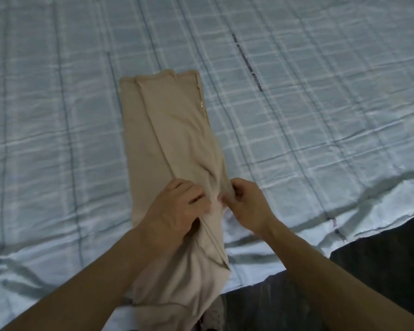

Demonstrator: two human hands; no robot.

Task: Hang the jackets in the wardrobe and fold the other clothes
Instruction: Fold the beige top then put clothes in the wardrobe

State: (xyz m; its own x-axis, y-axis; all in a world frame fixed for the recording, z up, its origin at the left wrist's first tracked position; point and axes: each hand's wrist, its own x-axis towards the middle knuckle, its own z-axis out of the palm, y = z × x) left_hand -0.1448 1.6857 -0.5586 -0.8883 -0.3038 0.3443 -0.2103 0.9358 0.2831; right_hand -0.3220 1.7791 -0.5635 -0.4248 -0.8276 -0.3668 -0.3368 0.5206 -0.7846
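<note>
Two hands' fingers (pixel 196 194) around beige trousers (pixel 177 130)

We see beige trousers (pixel 175 144) lying lengthwise on a bed (pixel 320 103) covered in a pale blue checked sheet, the legs folded one over the other and their hems at the far end. Near the middle, our left hand (pixel 177 206) and right hand (pixel 246 204) sit close together, each with fingers curled, pinching the cloth, which bunches into creases between them. The near end of the trousers hangs off the bed's edge. Dark floor (pixel 380 254) shows at lower right.
</note>
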